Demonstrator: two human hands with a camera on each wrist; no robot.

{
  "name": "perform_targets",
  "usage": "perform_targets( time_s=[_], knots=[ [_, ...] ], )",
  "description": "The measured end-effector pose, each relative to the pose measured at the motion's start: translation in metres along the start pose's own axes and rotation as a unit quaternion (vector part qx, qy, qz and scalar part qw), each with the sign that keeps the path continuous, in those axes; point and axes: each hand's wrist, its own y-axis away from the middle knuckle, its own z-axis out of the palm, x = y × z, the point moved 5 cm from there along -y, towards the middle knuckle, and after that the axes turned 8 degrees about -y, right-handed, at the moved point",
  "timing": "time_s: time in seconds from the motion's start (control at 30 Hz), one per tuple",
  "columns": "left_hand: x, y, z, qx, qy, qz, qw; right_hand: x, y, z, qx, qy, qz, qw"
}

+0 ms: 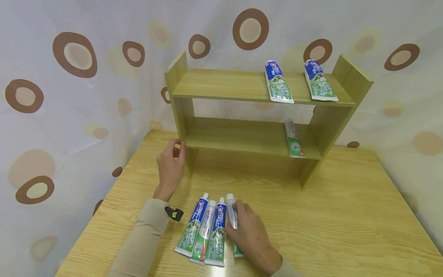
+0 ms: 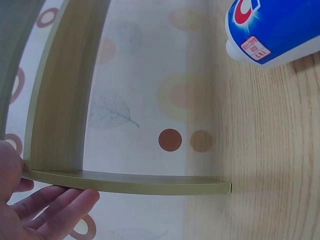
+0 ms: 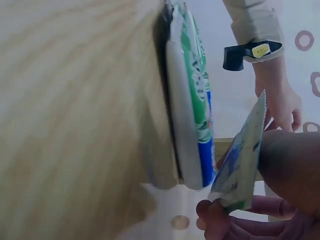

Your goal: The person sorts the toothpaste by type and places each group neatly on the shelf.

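At the left, my left hand (image 1: pixel 172 163) holds the front edge of the side panel of a wooden shelf (image 1: pixel 238 136); its thumb and fingers (image 2: pixel 70 210) lie about the panel in the left wrist view. My right hand (image 1: pixel 252 234) grips a silver-green toothpaste tube (image 1: pixel 232 211) by its sides, partly hidden by the hand. In the right wrist view this tube (image 3: pixel 240 160) is tilted, apart from its neighbours. Left of it on the table lie a blue-green tube (image 1: pixel 217 234), a silver-green tube (image 1: pixel 203 234) and another blue-green tube (image 1: pixel 193 227), side by side with caps toward the shelf.
Two blue-green tubes, one near the middle (image 1: pixel 278 82) and one at the right (image 1: pixel 319 80), lie on the upper board. A silver-green tube (image 1: pixel 294 140) lies at the right of the lower board. Behind the wooden table (image 1: pixel 363 215) hangs a patterned cloth (image 1: pixel 104 115).
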Motion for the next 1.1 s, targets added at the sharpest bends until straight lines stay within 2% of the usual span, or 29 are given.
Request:
perform_targets(
  time_s=[0.2, 0.47, 0.67, 0.87, 1.1],
  knots=[
    [0.0, 0.0, 0.001, 0.001, 0.002, -0.001, 1.0, -0.007, -0.005, -0.014, 0.026, 0.008, -0.017, 0.9995],
    [-0.001, 0.001, 0.0, -0.004, 0.002, -0.004, 1.0, -0.011, -0.016, -0.03, 0.031, 0.009, -0.026, 0.9991],
    [0.0, 0.0, 0.0, -0.007, 0.0, -0.002, 1.0, -0.019, -0.027, -0.051, 0.037, 0.017, -0.045, 0.9982],
    [0.001, 0.001, -0.001, -0.001, -0.001, 0.002, 1.0, -0.026, -0.035, -0.073, 0.058, 0.021, -0.072, 0.9955],
    [0.0, 0.001, 0.0, 0.001, -0.001, 0.003, 1.0, -0.033, -0.043, -0.088, 0.078, 0.04, -0.11, 0.9901]
  ],
)
